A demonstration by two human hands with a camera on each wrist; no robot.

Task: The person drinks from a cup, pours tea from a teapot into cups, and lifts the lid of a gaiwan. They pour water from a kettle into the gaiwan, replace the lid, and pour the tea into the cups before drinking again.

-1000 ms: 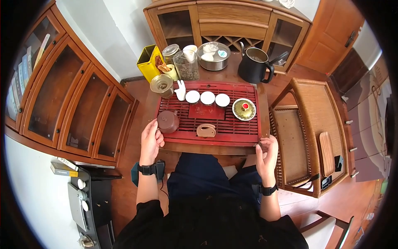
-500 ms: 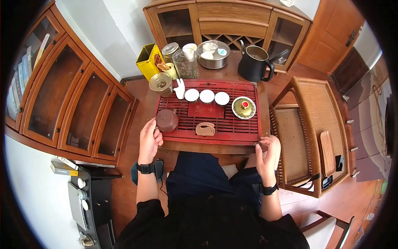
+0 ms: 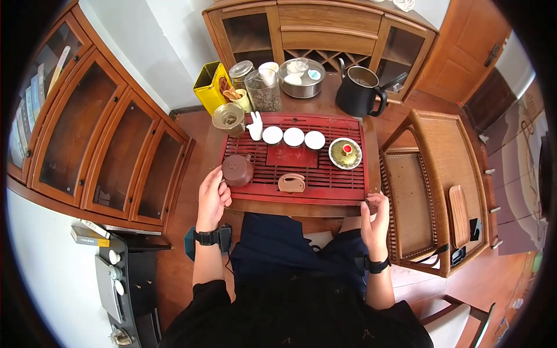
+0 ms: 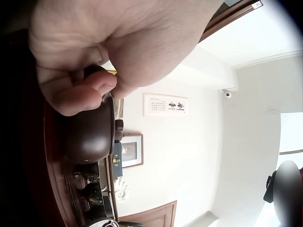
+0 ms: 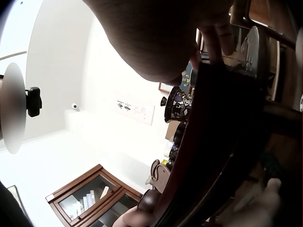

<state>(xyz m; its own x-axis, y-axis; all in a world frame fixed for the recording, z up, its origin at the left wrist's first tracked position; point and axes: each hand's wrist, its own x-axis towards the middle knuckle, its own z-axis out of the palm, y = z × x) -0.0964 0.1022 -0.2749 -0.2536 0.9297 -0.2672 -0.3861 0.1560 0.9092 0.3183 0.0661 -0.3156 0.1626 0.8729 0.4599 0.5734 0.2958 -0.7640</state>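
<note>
the dark brown teapot (image 3: 238, 169) sits at the near left of the red slatted tray (image 3: 342, 195), which lies on the wooden worktop (image 3: 264, 208). the left hand (image 3: 214, 194) has its fingers curled round the teapot's handle, so that grip is closed on it. the right hand (image 3: 376, 219) is at the near right corner of the tray, its grip loose, the fingers relaxed with nothing visible in them.

the main risk looks to be the teapot's lid: no finger presses on it, so a steep tilt could let it slide off. the spout faces the far right, towards the row of three cups (image 3: 293, 137); a low, hurried swing that way could clip them or the white figurine (image 3: 255, 126) beside them. a sweep straight to the right could catch the brown curved-handled piece (image 3: 291, 183). a sudden push from the right hand might jolt the tray and rattle the lidded bowl (image 3: 346, 153). whether the teapot holds liquid i cannot tell; if so, jerking it could spill some.
</note>
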